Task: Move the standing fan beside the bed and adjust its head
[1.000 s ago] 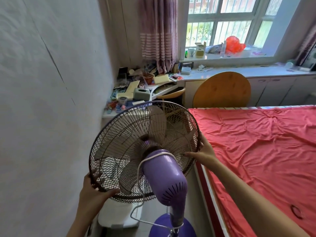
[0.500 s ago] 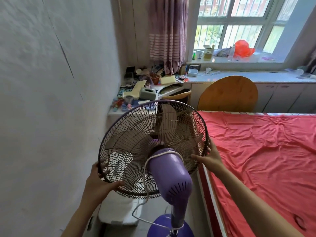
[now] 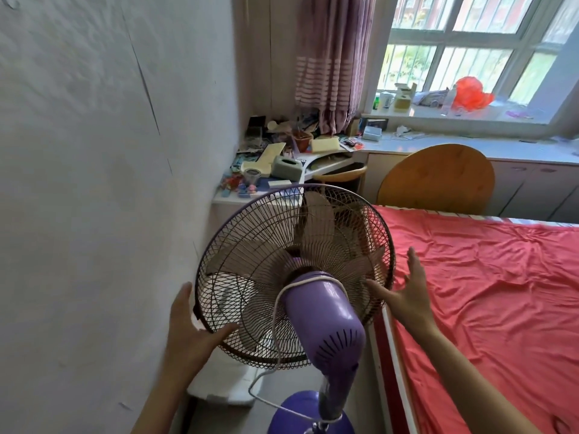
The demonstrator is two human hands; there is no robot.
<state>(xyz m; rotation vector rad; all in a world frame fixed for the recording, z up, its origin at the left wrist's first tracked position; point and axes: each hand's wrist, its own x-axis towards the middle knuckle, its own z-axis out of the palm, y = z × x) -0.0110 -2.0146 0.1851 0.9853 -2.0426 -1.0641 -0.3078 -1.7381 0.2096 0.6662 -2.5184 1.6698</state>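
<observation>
Standing fan (image 3: 294, 277) sitting beside bed (image 3: 488, 292); left hand (image 3: 191, 324) lying open against grille rim, right hand (image 3: 407, 292) hovering spread beside it, gripping nothing.

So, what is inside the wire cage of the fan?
Inside the wire cage sit pale translucent blades around a purple hub. The purple motor housing covers the blades' lower middle part, so what is there cannot be seen.

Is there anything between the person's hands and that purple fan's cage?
Nothing visible. The left hand sits at the cage lower-left rim, thumb on the wires. The right hand is open beside the right rim, thumb reaching the wires.
</observation>
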